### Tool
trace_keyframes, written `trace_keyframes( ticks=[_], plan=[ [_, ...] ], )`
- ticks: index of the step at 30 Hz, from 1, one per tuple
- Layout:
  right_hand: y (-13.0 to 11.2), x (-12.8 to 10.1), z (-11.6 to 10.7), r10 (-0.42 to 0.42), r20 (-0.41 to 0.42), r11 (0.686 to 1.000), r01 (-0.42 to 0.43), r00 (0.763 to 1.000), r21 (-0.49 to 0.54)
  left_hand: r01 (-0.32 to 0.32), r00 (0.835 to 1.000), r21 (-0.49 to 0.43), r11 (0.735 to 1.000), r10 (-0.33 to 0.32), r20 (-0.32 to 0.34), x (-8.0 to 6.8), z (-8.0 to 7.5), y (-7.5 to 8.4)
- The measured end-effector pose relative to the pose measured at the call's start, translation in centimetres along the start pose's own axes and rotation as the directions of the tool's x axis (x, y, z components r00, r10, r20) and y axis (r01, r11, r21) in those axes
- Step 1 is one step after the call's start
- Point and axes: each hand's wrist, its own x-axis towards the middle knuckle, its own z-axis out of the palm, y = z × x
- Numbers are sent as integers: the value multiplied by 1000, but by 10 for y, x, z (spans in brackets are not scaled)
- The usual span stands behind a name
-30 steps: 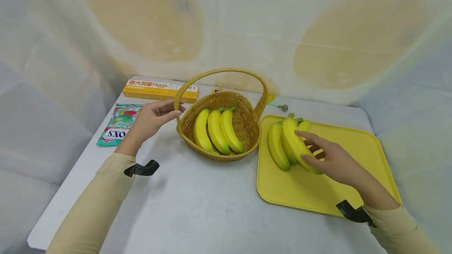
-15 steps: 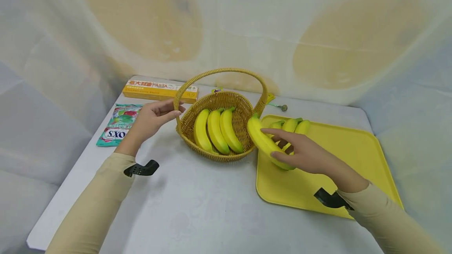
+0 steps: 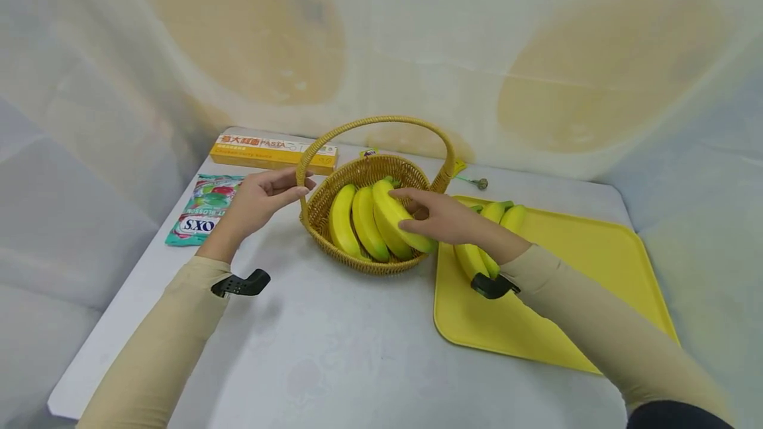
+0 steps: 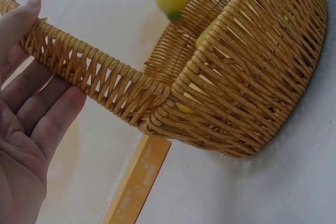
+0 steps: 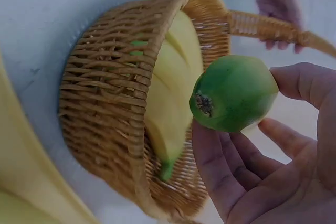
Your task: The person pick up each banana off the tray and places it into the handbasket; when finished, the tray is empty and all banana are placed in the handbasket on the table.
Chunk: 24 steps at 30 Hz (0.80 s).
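A yellow wicker basket with a tall arched handle stands mid-table, several bananas lying inside it. My left hand holds the handle's left side, thumb on one face and fingers behind, as the left wrist view shows. Over the basket's right part my right hand grips another banana between thumb and fingers, stem end away from me. In the right wrist view its green tip points at the camera, above the bananas in the basket. More bananas lie on the yellow tray, partly hidden by my right wrist.
Behind my left hand lies a yellow and white pasta box. A green candy bag is at the left, partly covered by my left wrist. A small tag on a green string rests behind the tray. White cloth surrounds the table.
My right hand has carried the banana leftward from the tray to over the basket. My left hand has stayed on the handle.
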Motion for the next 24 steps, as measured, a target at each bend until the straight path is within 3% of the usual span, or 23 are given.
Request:
trace_keyframes(
  ticks=[13, 21, 24],
  plan=[
    [-15, 71, 26, 84, 84, 996, -87, 993, 35, -5, 1000, -5, 1000, 5, 7, 1, 2, 0],
    [-34, 92, 44, 84, 145, 990, -100, 986, 103, -6, 1000, -8, 1000, 6, 5, 1, 1, 1],
    [-41, 97, 47, 89, 177, 993, -100, 980, 58, -4, 1000, 5, 1000, 4, 5, 1, 0, 1]
  ],
)
